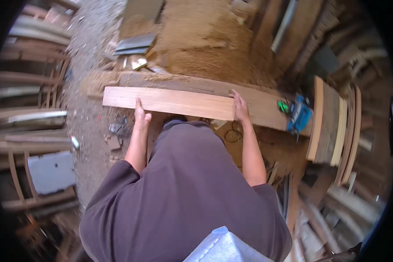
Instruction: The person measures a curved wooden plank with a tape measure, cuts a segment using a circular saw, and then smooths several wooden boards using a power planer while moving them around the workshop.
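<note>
A pale, flat wooden board lies crosswise in front of me, over a longer, darker plank. My left hand grips its near edge left of the middle, thumb on top and the other fingers hidden beneath. At the board's right end, my right hand is closed round it, with fingers reaching over the end. Whether the board rests on the plank or is held just above it, I cannot tell. A blue power tool sits on the plank to the right of my right hand.
A bright green object lies beside the power tool. Stacked boards stand at the right. Sawdust covers the ground beyond the plank, near a dark flat piece. Timber racks line the left, with a grey panel.
</note>
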The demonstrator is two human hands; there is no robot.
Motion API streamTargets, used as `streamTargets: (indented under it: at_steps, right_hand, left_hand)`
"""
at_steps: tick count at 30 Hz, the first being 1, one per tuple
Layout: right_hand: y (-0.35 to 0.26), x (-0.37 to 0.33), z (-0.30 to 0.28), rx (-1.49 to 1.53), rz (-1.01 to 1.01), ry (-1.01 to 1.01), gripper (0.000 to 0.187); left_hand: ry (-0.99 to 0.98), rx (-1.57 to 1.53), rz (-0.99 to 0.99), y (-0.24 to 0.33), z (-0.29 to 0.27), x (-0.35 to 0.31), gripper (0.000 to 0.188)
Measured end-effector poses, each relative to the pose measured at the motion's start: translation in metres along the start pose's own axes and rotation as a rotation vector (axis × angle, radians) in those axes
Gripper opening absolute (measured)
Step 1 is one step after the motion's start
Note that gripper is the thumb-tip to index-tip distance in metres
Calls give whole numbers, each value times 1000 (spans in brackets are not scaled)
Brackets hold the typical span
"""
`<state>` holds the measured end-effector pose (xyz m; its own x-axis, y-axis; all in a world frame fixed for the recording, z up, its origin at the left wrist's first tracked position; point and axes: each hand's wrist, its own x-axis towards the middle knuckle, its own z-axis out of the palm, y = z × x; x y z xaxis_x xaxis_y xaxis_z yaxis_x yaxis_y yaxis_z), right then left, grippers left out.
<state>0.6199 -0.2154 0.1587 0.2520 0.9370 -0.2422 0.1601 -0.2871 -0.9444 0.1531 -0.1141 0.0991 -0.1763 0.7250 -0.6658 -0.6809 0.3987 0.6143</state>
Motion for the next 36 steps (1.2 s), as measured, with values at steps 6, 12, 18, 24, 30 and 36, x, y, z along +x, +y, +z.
streamTargets:
  at_steps: [6,12,18,24,30,36]
  right_hand:
    - [14,30,10,-30,-62,-217,58]
    - [2,37,1,-1230,-571,-523,132]
    - [-98,96,48,-1333,-422,-831,131]
    - [-187,97,78,-448,-684,-227,86]
    - [-184,-16,52,-924,-800,-731,113]
    - [-65,-20,1,-1042,-623,-616,109]
  left_hand:
    - [266,-108,208,20,-56,-54,79]
    - [340,-381,364,35,-103,-132,74]
    - [418,-544,437,21,-109,-165,79]
    - [370,-519,412,5,-84,-172,76]
    - [230,-392,412,-22,-14,-137,70]
    - [143,-175,302,-63,58,-92,74]
